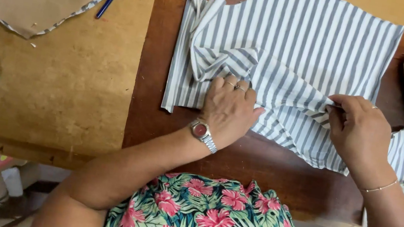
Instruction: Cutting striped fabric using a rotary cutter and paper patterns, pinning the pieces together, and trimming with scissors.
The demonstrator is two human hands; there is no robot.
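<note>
Your left hand (pixel 227 109) presses flat on the striped fabric piece (pixel 299 53) spread over the dark tabletop (pixel 259 164), while your right hand (pixel 357 131) apparently pinches its folded edge beside it.

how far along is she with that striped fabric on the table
Looks early to midway. Done: the striped fabric lies mostly flat on the dark board. In hand: the left hand presses down beside a bunched fold, while the right hand pinches a raised crease at its edge. Left: the bunched part near the left side and the lower edge remain rumpled.
</note>
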